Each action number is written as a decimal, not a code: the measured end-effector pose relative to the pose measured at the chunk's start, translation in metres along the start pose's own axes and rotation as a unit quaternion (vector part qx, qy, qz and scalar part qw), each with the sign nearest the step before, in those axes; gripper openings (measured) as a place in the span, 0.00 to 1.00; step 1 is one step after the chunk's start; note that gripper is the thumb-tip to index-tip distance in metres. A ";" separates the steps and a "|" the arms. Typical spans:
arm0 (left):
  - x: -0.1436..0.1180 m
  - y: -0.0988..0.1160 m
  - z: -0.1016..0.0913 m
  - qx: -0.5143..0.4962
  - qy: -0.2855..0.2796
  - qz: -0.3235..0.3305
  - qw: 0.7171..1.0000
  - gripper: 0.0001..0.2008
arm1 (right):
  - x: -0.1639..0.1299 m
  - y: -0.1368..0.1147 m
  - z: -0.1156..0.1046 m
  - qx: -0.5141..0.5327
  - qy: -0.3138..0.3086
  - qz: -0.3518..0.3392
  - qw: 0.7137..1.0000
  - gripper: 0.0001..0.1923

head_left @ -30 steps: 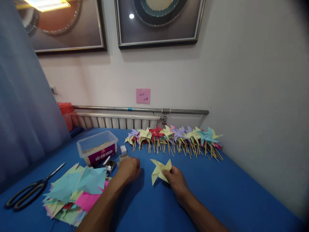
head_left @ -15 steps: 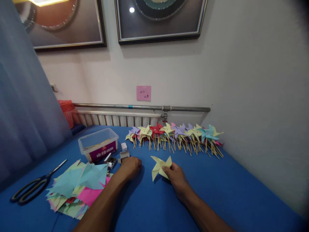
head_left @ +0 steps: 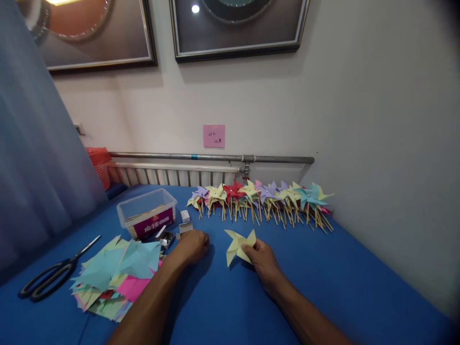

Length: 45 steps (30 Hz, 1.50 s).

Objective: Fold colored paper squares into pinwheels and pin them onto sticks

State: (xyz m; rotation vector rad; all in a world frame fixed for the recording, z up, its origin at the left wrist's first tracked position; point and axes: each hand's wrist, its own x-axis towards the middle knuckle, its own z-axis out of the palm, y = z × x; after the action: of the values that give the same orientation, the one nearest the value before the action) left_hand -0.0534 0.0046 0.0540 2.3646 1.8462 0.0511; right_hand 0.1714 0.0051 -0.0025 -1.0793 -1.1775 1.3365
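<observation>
Right now the right hand (head_left: pixel 264 258) pinches a yellow paper pinwheel (head_left: pixel 238 246), fingers closed on its lower edge, low over the blue tabletop (head_left: pixel 323 282). Left hand (head_left: pixel 192 245) rests curled knuckles-up beside small boxes (head_left: pixel 184 221); whether it holds anything, cannot tell. Finished pinwheels (head_left: pixel 262 199) line the wall. Cut paper stack (head_left: pixel 115 275), scissors (head_left: pixel 50 278), clear tub (head_left: pixel 147 213) at left.

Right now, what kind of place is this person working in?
Probably a handcraft work table set against a wall in an ordinary room. The right hand holds a folded yellow pinwheel, a row of finished pinwheels on sticks lies by the wall, and cut coloured paper and scissors lie on the blue table.
</observation>
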 end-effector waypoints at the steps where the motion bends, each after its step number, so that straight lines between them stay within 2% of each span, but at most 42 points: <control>1: 0.000 0.001 0.000 0.004 0.000 -0.004 1.000 0.12 | 0.000 0.001 0.000 0.001 -0.001 0.000 1.000 0.21; 6: 0.001 0.004 0.000 0.028 -0.004 -0.008 1.000 0.12 | 0.003 0.006 -0.002 -0.015 0.020 0.002 1.000 0.22; 23: 0.001 0.006 0.004 0.066 -0.001 0.003 0.998 0.14 | 0.005 0.007 -0.002 -0.007 0.015 0.003 1.000 0.23; 30: 0.004 0.007 0.007 0.044 0.012 0.001 0.999 0.14 | 0.004 0.007 -0.002 -0.009 0.021 0.000 1.000 0.22; 45: 0.004 0.012 0.009 0.047 -0.011 0.016 0.999 0.15 | 0.005 0.007 -0.003 -0.018 0.016 -0.008 1.000 0.22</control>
State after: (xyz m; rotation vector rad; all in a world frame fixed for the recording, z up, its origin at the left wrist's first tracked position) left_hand -0.0401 0.0048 0.0459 2.4466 1.8401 -0.0596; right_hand 0.1727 0.0099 -0.0099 -1.1107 -1.1876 1.2870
